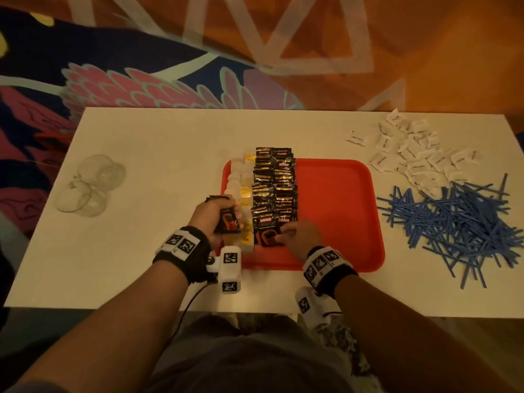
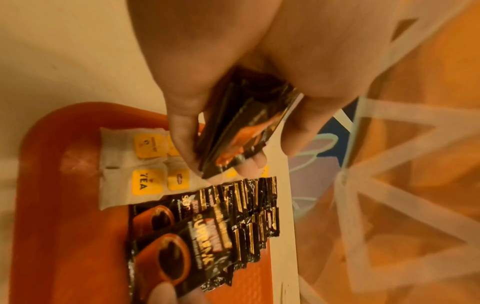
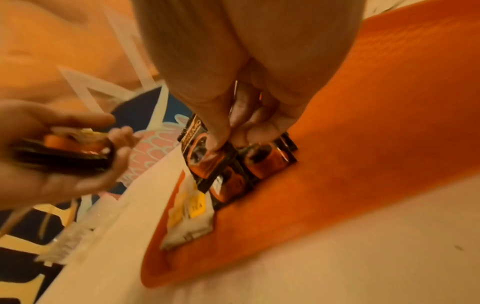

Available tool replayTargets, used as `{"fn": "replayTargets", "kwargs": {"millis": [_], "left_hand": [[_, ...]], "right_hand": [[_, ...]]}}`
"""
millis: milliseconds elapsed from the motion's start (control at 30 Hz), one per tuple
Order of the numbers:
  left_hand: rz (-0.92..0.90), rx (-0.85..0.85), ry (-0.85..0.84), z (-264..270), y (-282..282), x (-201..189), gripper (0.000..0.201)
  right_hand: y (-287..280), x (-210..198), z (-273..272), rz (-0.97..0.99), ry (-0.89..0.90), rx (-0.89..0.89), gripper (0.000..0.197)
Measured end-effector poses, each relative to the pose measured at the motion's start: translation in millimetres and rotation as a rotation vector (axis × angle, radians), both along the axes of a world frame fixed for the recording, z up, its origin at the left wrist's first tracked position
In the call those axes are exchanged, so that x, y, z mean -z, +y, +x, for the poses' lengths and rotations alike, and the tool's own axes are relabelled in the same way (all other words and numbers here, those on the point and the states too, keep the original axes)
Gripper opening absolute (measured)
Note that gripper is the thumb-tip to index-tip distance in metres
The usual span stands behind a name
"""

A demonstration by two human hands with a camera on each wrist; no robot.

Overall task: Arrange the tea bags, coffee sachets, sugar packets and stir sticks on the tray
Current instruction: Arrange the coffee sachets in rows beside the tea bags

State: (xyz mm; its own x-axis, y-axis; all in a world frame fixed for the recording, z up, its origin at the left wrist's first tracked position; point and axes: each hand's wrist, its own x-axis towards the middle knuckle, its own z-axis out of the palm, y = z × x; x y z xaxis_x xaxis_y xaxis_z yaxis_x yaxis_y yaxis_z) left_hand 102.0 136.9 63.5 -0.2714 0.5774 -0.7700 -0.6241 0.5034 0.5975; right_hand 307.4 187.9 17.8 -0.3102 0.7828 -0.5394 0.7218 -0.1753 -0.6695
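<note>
Glass bowls (image 1: pixel 89 185): clear, nested, lying on the white table (image 1: pixel 158 131), well to the left of the left hand's grip.

Left hand (image 1: pixel 213 219): fingers and thumb curled round a small stack of coffee sachets (image 1: pixel 226 222), held just above the left edge of the red tray (image 1: pixel 340 199). Left wrist view shows the stack (image 2: pixel 233 131) pinched edge-on between thumb and fingers.

Tea bags (image 1: pixel 244 194): white with yellow tags, in columns on the tray directly beneath and just right of that grip.

Laid coffee sachets (image 1: pixel 273 188): two overlapping columns, just right of the tea bags, running away from the person; the far ones overhang the tray's far rim.

Right hand (image 1: pixel 300 236): fingertips down on the nearest sachet (image 1: pixel 268 235) of the columns; the right wrist view shows thumb and fingers pinching its edge (image 3: pixel 207 158).

Sugar packets (image 1: pixel 411 154): loose white heap on the table, well right of and beyond the right grip.

Stir sticks (image 1: pixel 459 222): blue, tangled pile, well right of the tray, nearer than the sugar.
</note>
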Motion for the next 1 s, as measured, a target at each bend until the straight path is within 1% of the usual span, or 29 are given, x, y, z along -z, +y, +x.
{"fn": "replayTargets", "kwargs": {"millis": [67, 133, 200, 267, 433, 633, 767, 867, 1000], "left_hand": [[0.009, -0.025, -0.093, -2, -8, -2, 0.011], [0.024, -0.049, -0.154, -7, -17, 0, 0.022], [0.011, -0.066, -0.156, -12, -24, 5, 0.031], [0.001, -0.065, -0.131, -14, -30, 7, 0.033], [0.000, -0.066, -0.130, -16, -41, 11, 0.028], [-0.018, -0.079, -0.128, -19, -46, 12, 0.033], [-0.013, -0.083, -0.142, -17, -46, 12, 0.034], [-0.012, -0.080, -0.143, -17, -46, 13, 0.034], [-0.004, -0.076, -0.169, -15, -47, 14, 0.031]], "right_hand": [[-5, 10, 0, -0.027, -0.032, 0.031, 0.020], [-9, 16, -2, -0.046, -0.052, 0.050, 0.015], [-12, 20, -5, -0.046, -0.065, 0.056, 0.015], [-14, 23, -9, -0.041, -0.069, 0.071, 0.015], [-18, 27, -18, -0.026, -0.084, 0.127, 0.016], [-21, 32, -21, -0.031, -0.132, 0.147, 0.017], [-20, 35, -21, -0.035, -0.138, 0.173, 0.018], [-21, 35, -20, -0.021, -0.176, 0.156, 0.019], [-21, 39, -19, -0.048, -0.173, 0.175, 0.018]]}}
